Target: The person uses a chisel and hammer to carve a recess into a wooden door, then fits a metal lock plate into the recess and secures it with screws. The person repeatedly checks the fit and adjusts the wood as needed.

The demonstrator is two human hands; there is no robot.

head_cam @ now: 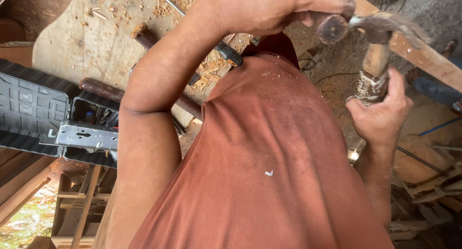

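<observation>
Hammer (380, 32) stands handle-down in the right hand (380, 115), fingers wrapped round it, head just right of the dark rod end (331, 27) that the left hand (269, 8) clenches.

From my remote view, the left hand (269, 8) sits at twelve o'clock, gripping a dowel (332, 27). The hammer (378, 51) lies just right of it, held by the right hand (380, 116) at three o'clock. The open tool case (57, 119) lies at nine o'clock, below the workbench (91, 42).
</observation>
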